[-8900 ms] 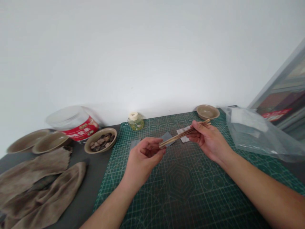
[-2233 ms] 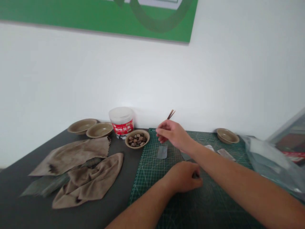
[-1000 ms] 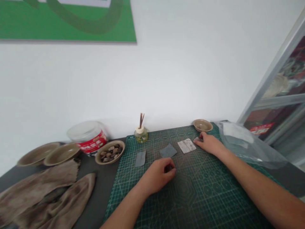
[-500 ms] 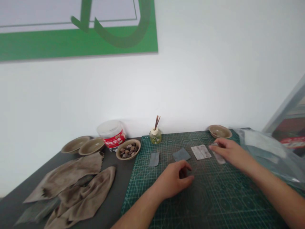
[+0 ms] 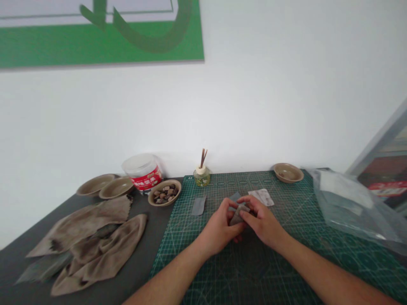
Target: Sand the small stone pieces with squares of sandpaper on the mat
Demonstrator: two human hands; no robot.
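Over the middle of the green cutting mat (image 5: 305, 241), my left hand (image 5: 222, 228) and my right hand (image 5: 262, 220) meet around a small grey sheet (image 5: 238, 214) that looks like sandpaper. Fingers of both hands pinch it, and it looks bent between them. Whether something else lies under it is hidden. Just behind my hands, a blue-grey square piece (image 5: 235, 196) is partly covered. A whitish piece with faint marks (image 5: 262, 197) lies beyond my right hand. To the left, a narrow grey strip (image 5: 199, 206) rests flat on the mat.
A bowl of stones (image 5: 165, 192) stands left of the mat, by a clear tub with a red label (image 5: 141, 173). Two more bowls (image 5: 95, 185) and brown cloths (image 5: 101, 250) lie farther left. A reed diffuser (image 5: 202, 174), a bowl (image 5: 288, 173) and a plastic bag (image 5: 352, 207) sit behind and right.
My right hand has picked up the small strip from the right side of the mat and brought it left to my left hand. Both hands now hold it; the view has shifted slightly.
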